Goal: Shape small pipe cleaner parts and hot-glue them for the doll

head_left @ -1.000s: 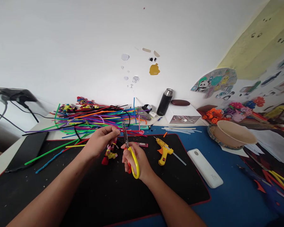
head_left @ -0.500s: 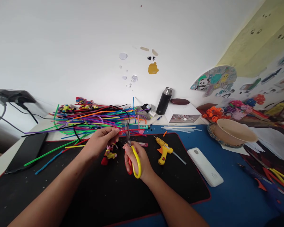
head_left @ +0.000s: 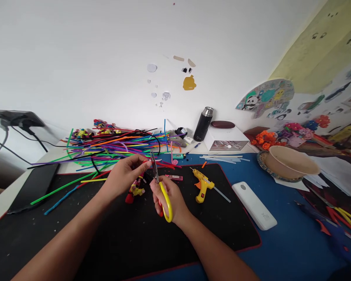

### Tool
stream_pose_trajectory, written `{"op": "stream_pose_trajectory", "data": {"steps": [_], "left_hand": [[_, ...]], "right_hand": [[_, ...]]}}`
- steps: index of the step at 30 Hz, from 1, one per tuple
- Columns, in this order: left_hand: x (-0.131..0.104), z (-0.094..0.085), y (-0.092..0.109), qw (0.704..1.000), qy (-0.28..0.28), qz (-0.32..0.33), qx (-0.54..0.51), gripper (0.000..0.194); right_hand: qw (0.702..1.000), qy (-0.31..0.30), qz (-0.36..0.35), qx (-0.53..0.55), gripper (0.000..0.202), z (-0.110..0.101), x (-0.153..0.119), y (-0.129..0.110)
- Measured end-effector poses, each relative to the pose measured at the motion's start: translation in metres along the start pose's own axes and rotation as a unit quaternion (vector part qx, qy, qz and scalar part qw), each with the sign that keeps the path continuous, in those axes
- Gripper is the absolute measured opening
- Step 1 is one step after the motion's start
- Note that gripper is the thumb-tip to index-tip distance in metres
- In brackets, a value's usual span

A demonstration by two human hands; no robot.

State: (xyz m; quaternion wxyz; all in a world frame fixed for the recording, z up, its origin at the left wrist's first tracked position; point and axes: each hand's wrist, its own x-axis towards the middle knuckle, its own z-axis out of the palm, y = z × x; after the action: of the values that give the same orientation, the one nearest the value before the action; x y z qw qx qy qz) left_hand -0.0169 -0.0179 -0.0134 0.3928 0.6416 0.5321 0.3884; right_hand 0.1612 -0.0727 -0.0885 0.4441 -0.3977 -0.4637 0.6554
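Observation:
My right hand (head_left: 171, 199) is wrapped round scissors (head_left: 165, 199) with one yellow and one red handle, their blades pointing up and away. Just left of the blades, my left hand (head_left: 128, 173) pinches a small red piece, mostly hidden by the fingers. Beneath my left hand a small figure (head_left: 137, 190) in yellow, red and pink lies on the black mat (head_left: 134, 242). Behind both hands is a pile of coloured pipe cleaners (head_left: 119, 144), some reaching onto the mat.
A yellow glue gun (head_left: 203, 185) lies right of my right hand, with a white case (head_left: 254, 206) beyond it. A black flask (head_left: 203, 125) stands near the wall beside a white box (head_left: 226, 140). A beige bowl (head_left: 294, 160) and more scissors (head_left: 339, 212) are at the right.
The scissors and my right hand have shifted slightly left, and the blades now look closer together. The red piece shows less beyond my left fingertips.

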Motion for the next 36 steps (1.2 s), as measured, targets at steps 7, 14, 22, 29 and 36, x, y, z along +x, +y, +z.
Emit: {"op": "stream_pose_trajectory", "data": {"steps": [7, 14, 22, 29, 36], "left_hand": [[0.001, 0.001, -0.007, 0.999, -0.019, 0.032, -0.020, 0.048], [-0.001, 0.013, -0.010, 0.992, -0.007, 0.010, -0.124, 0.039], [-0.004, 0.026, -0.012, 0.968, 0.007, -0.020, -0.252, 0.031], [-0.007, 0.031, -0.010, 0.960, 0.009, -0.031, -0.277, 0.032], [-0.012, 0.034, -0.001, 0.966, 0.032, -0.013, -0.256, 0.036]], "right_hand": [[0.999, -0.023, -0.012, -0.023, 0.056, 0.000, -0.001, 0.003], [0.997, -0.059, -0.044, -0.001, 0.067, -0.003, 0.000, 0.008], [0.995, -0.073, -0.063, -0.008, 0.065, -0.005, -0.001, 0.008], [0.995, -0.072, -0.069, -0.009, 0.064, -0.007, -0.001, 0.011], [0.995, -0.065, -0.075, -0.018, 0.066, -0.007, -0.002, 0.007]]}}
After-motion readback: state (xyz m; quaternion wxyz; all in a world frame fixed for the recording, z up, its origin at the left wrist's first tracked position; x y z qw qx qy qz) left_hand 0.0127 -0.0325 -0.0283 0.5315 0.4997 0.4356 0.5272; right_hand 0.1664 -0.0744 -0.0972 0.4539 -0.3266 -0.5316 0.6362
